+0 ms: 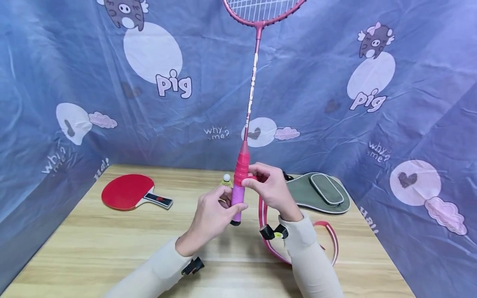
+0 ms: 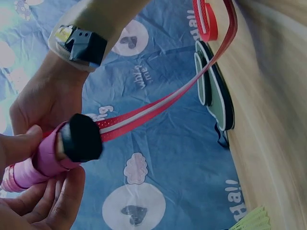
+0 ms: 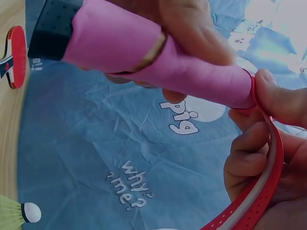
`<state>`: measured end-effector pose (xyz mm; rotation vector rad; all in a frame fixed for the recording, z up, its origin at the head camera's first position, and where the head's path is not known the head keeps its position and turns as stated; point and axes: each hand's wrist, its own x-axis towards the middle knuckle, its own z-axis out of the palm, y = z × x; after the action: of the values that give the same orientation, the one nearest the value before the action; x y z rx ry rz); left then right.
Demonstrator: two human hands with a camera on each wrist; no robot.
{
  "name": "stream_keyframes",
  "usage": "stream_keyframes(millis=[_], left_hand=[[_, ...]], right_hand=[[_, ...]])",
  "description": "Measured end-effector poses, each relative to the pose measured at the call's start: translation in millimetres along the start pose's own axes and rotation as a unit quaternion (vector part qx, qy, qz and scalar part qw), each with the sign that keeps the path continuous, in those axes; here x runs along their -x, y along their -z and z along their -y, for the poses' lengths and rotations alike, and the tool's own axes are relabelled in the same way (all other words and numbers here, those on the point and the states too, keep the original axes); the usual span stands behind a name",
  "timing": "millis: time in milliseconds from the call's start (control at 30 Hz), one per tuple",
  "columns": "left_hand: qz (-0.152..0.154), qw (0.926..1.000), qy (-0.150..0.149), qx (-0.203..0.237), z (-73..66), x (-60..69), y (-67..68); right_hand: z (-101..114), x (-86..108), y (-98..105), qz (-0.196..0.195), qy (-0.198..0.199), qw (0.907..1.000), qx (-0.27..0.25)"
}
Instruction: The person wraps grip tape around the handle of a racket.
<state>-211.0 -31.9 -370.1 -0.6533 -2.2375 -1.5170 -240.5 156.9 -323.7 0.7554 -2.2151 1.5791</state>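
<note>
Towards the near edge of the table [image 1: 149,244], right of the middle, the loose length of red tape [image 2: 158,108] sagged to the wood and curled in a loop below the right forearm [image 1: 316,269]. Should the forearm snag that slack, the strip could jerk out of line or twist.

Farther in, over the middle of the table, the racket [image 1: 251,89] was held almost upright, its head [image 1: 259,18] leaning a little to the right. The left hand [image 1: 214,209] gripped the handle [image 1: 238,196] round the purple layer [image 3: 110,38], above the black butt cap [image 2: 84,138]; a slack hold there could let the racket spin and the tape's overlaps drift apart. The purple layer parted in one place, baring a brown core [image 3: 148,55], so rubbing could ruck it up and leave a lump. The right hand [image 1: 271,188] pinched the red tape between thumb and fingers where it met the handle; if that pinch slipped, the red turns [image 1: 243,163] above could loosen.

Beyond, near the table's far edge, sat a shuttlecock [image 1: 226,179]. A red paddle [image 1: 128,192] lay towards the far left corner and a green case [image 1: 309,190] towards the far right one, both apart from the racket, so knocking them seemed unlikely. Behind hung a blue printed cloth [image 1: 208,82], which the head could brush if it tipped forward; how much room there was could not be told.
</note>
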Motion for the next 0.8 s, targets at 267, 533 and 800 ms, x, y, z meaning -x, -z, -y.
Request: stream_keyframes(millis=[267, 533, 800], left_hand=[[0.015, 0.9998, -0.002, 0.01, -2.6, 3.0, -0.5], [0.076, 0.9931, -0.057, 0.069, -0.2, 3.3, 3.1], [0.228, 0.9439, -0.059, 0.231, 6.0, -1.9, 8.9]], right_hand=[[2.5, 4.1, 4.9, 0.021, -0.025, 0.9991, -0.026], [6.4, 4.8, 12.5, 0.067, -0.01, 0.9971, -0.036], [3.2, 7.2, 25.8, 0.125, 0.02, 0.988, -0.088]])
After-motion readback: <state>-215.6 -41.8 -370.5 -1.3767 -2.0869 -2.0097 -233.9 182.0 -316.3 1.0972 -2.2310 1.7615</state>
